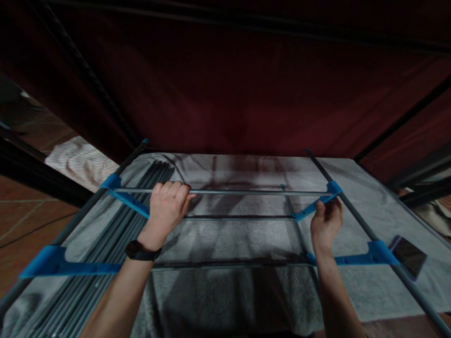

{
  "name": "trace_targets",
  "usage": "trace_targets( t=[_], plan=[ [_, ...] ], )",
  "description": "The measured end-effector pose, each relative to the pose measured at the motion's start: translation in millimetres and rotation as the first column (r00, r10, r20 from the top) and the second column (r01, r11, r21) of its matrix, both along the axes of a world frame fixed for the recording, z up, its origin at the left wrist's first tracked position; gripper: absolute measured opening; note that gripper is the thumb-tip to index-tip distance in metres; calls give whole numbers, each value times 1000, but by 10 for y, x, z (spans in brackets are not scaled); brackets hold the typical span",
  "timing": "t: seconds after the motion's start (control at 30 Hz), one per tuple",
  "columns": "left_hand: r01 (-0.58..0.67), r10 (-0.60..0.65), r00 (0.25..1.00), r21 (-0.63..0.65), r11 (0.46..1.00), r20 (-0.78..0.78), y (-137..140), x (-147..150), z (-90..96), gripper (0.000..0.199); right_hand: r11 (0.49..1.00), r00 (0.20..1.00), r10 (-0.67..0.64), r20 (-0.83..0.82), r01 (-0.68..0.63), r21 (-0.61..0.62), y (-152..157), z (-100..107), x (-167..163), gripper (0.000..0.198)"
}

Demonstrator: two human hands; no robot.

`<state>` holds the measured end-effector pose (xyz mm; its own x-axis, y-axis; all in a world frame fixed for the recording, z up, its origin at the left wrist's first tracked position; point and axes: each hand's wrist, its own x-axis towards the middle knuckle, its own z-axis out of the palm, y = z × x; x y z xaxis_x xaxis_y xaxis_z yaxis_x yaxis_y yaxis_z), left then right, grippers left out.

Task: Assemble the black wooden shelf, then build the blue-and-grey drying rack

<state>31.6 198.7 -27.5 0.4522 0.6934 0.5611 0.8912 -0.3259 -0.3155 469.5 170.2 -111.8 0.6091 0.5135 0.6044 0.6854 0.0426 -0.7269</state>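
Note:
My left hand (169,204), with a dark watch on its wrist, wraps round a thin grey tube (246,192) that runs crosswise between two uprights. The tube's left end meets a blue plastic connector (112,182). At its right end, my right hand (327,220) holds another blue connector (334,188), thumb on the near side and fingers curled partly out of sight behind it. Nearer to me, two more blue connectors, left (45,263) and right (378,253), sit on the long grey side poles. Lower crossbars (232,265) join the frame's far side.
The frame lies over a grey cloth (225,291). Several loose grey tubes (105,253) are bundled at the left. A dark phone-like device (410,258) rests at the right. Dark red fabric (229,94) rises behind, and tiled floor (24,211) shows at left.

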Motion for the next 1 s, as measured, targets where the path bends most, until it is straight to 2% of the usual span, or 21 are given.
trace_targets(
  t=[0.27,0.4,0.5,0.57,0.6,0.63,0.67,0.73,0.8,0.83,0.9,1.0],
  plan=[
    [-24,26,996,-17,1000,91,-32,28,-65,30,999,1000,17,-24,-18,-36,-31,15,-6,47],
    [28,-28,983,-1,1000,179,-129,34,-118,40,995,986,88,-144,-92,-24,-75,-35,-28,53],
    [38,-62,955,89,995,291,-312,36,-260,51,995,973,98,-209,-99,4,-224,-191,-152,65],
    [19,-48,932,85,996,359,-498,33,-442,48,991,981,110,-158,-119,-53,-404,-352,-323,55],
    [21,-38,925,47,999,379,-608,27,-559,44,977,979,164,-119,-178,-115,-512,-442,-433,46],
    [39,-28,922,-21,999,387,-728,18,-690,38,944,961,261,-89,-273,-186,-627,-535,-556,36],
    [58,-16,924,-97,994,382,-856,2,-830,33,884,921,384,-68,-388,-260,-744,-625,-686,31],
    [33,37,930,-183,983,366,-1125,-49,-1115,22,734,791,612,1,-568,-372,-963,-782,-943,30],
    [-73,157,902,-217,973,401,-1385,-128,-1361,15,660,675,724,141,-619,-426,-1135,-884,-1161,30],
    [-141,238,872,-245,959,429,-1501,-177,-1455,16,641,628,752,199,-626,-445,-1198,-910,-1246,29],
    [-269,395,764,-303,914,510,-1683,-293,-1576,20,606,549,789,275,-625,-491,-1276,-922,-1364,27],
    [-430,569,480,-386,816,668,-1819,-485,-1612,22,558,468,827,311,-616,-556,-1302,-891,-1435,23]
  ],
)
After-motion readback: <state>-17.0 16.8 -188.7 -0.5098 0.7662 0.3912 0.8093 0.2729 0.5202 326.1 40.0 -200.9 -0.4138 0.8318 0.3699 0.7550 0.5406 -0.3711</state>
